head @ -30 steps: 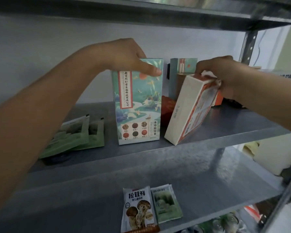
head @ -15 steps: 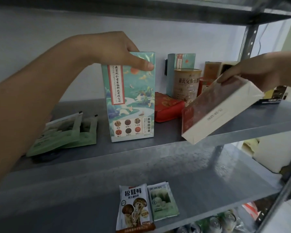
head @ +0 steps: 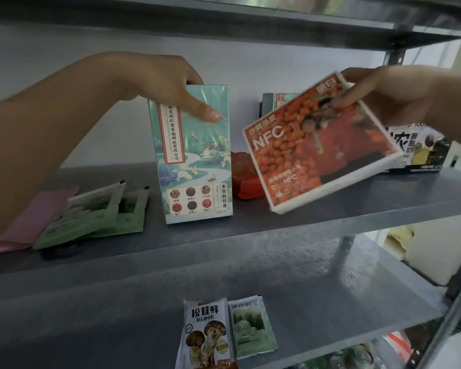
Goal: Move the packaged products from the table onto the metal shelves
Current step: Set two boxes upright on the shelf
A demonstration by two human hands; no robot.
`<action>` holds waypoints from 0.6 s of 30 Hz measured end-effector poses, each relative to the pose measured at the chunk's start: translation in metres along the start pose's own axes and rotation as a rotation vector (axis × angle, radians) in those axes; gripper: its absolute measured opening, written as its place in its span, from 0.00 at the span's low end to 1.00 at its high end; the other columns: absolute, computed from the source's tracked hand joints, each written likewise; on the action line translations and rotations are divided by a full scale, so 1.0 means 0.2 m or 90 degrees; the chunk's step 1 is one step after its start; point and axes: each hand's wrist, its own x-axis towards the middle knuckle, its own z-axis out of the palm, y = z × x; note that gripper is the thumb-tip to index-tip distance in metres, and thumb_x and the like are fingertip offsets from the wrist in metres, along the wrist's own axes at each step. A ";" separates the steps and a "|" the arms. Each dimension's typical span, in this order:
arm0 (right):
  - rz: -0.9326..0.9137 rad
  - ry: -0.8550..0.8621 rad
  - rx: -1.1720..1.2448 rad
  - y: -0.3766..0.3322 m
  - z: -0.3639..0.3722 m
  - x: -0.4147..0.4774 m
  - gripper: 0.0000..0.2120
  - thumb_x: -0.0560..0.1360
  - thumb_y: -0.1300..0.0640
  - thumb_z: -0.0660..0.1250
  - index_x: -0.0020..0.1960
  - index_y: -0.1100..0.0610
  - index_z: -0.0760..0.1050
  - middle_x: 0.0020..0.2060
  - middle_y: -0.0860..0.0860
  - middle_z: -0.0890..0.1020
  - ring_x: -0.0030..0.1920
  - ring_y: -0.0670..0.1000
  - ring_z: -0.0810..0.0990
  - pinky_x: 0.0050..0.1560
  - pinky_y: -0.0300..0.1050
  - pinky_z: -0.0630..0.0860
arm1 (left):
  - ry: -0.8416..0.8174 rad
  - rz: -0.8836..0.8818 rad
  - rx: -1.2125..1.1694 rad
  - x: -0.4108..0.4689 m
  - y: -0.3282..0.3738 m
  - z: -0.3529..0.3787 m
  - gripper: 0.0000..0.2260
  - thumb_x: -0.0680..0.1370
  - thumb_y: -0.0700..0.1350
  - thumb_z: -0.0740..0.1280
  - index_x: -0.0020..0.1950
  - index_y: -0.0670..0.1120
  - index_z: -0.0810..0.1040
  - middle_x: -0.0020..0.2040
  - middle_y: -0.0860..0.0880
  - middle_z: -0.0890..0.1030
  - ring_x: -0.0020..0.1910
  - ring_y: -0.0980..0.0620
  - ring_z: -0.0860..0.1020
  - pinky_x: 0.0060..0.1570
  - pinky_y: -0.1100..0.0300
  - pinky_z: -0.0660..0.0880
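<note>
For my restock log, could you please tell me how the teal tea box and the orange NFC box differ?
The teal tea box stands upright on the shelf; the orange NFC box is tilted. The teal tea box is tall and narrow, the orange NFC box broad and flat. Both are held near the top, by the left hand and right hand respectively.

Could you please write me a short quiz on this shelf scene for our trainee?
1. True or false: the left hand grips the teal box at its top.
2. The orange box in the right hand is: A lying flat, B tilted, C standing upright.
3. How many sachets lie on the lower shelf?
Key: 1 true; 2 B; 3 two.
</note>
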 end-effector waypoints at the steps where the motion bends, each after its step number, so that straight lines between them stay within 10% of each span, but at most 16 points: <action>1: 0.004 0.014 0.009 0.00 0.00 0.02 0.24 0.60 0.57 0.77 0.54 0.55 0.73 0.51 0.58 0.83 0.50 0.58 0.79 0.45 0.46 0.80 | 0.016 -0.007 -0.004 0.00 -0.01 -0.01 0.25 0.61 0.65 0.67 0.47 0.48 0.81 0.34 0.54 0.84 0.31 0.57 0.82 0.35 0.62 0.74; 5: -0.048 0.102 0.126 0.00 0.08 0.17 0.22 0.68 0.69 0.66 0.58 0.52 0.69 0.51 0.55 0.83 0.45 0.54 0.83 0.36 0.44 0.80 | 0.092 -0.045 -0.014 0.04 -0.09 -0.10 0.24 0.61 0.63 0.68 0.49 0.49 0.79 0.36 0.53 0.82 0.29 0.57 0.81 0.32 0.62 0.73; 12: -0.148 0.068 0.287 0.01 0.27 0.49 0.22 0.71 0.77 0.60 0.53 0.51 0.69 0.49 0.55 0.82 0.51 0.56 0.82 0.51 0.54 0.76 | 0.153 -0.092 0.020 0.12 -0.32 -0.22 0.20 0.71 0.55 0.71 0.59 0.47 0.77 0.39 0.53 0.80 0.36 0.53 0.81 0.33 0.63 0.72; 18: -0.149 0.052 0.500 0.00 0.51 0.83 0.29 0.69 0.83 0.52 0.48 0.50 0.71 0.45 0.57 0.78 0.44 0.55 0.80 0.35 0.42 0.78 | 0.131 -0.131 0.119 0.12 -0.57 -0.24 0.22 0.67 0.63 0.71 0.53 0.49 0.80 0.45 0.49 0.83 0.40 0.53 0.79 0.48 0.59 0.74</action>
